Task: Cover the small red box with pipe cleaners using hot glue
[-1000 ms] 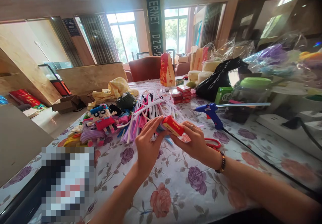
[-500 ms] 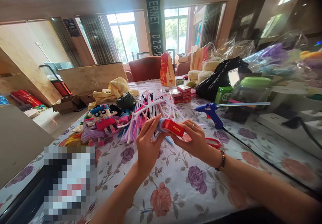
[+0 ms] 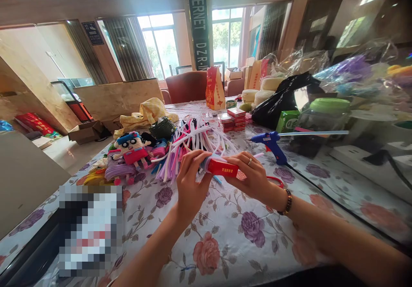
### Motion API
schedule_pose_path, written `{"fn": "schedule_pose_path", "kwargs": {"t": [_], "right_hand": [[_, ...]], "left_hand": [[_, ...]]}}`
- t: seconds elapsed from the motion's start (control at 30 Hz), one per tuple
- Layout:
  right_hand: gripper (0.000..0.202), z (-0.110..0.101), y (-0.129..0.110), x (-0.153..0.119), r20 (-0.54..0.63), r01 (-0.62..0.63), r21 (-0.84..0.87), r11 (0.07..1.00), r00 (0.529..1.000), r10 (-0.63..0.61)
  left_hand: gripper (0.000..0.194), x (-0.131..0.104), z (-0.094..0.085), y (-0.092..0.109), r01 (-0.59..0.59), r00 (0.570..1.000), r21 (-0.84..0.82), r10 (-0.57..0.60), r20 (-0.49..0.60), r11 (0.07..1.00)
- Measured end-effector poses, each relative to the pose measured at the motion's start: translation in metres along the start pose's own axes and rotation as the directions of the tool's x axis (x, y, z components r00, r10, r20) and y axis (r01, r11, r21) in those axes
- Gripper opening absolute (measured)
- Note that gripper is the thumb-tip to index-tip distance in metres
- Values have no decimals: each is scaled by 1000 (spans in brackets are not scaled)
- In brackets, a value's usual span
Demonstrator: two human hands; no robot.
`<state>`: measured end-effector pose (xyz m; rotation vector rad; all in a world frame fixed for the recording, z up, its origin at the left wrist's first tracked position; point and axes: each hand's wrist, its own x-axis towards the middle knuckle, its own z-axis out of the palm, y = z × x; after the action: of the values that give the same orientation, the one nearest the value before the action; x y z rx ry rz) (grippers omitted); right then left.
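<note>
You have the small red box (image 3: 222,168) raised above the near middle of the table (image 3: 180,246), between your two hands; your left hand (image 3: 192,170) is closed around its left end, fingers over the top and thumb beneath, where pale blue and lilac strips (image 3: 206,162) lie against the box; your right hand (image 3: 250,170) pinches the right end, its gap narrow.

The step in hand looks like fitting those soft strips to the box; how far round they go, your left fingers hide, so I cannot tell. The next move seems to call for a firm right pinch, with your left fingertips pressing the strips flat; loosen both together and they could spring away.

Just beyond your hands lies the bundle of fuzzy stems (image 3: 196,134); the blue glue gun (image 3: 273,145) rests to the right, nozzle pointing left; a red loop handle (image 3: 277,180) shows behind your right hand; more red boxes (image 3: 237,120) stand stacked farther off.
</note>
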<state>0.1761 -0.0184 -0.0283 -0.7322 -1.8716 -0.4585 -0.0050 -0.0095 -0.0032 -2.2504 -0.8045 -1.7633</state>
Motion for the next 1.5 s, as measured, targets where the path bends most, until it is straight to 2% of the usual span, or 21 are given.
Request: {"fn": "schedule_pose_path", "kwargs": {"t": [0.23,0.5,0.63,0.73,0.87,1.0,1.17,1.23,1.4,1.5], "right_hand": [[38,-4,5,9,48,97,-100,990,995,-93],[36,-22,15,21,198,246,-202,948,958,-207],[32,-26,15,27,196,283,-219,934,950,-242],[32,-23,12,29,179,201,-174,964,969,-169],[28,-20,4,32,211,-4,-53,999,977,15],[24,-23,-5,38,301,-184,15,983,938,171],[24,-26,-9,42,363,-327,39,944,885,292],[24,-26,-9,42,372,-355,56,933,875,311],[21,-24,-7,41,360,-363,45,931,875,324],[21,-24,-6,41,350,-360,30,932,878,328]], "left_hand": [[29,1,-1,-3,-19,1000,-15,19,1,1000],[29,2,-1,-7,-15,999,-4,15,30,1000],[28,3,-1,-6,6,999,-27,-5,38,1000],[33,4,0,-4,83,995,-29,-81,54,996],[43,3,2,-4,211,975,-50,-207,86,976],[48,0,5,-6,291,950,-107,-275,147,951],[48,0,8,-6,365,921,-104,-343,184,925],[47,1,7,-4,431,891,-111,-403,208,896],[37,4,6,1,625,772,-178,-567,288,760],[36,4,6,3,698,711,-210,-627,320,684]]}}
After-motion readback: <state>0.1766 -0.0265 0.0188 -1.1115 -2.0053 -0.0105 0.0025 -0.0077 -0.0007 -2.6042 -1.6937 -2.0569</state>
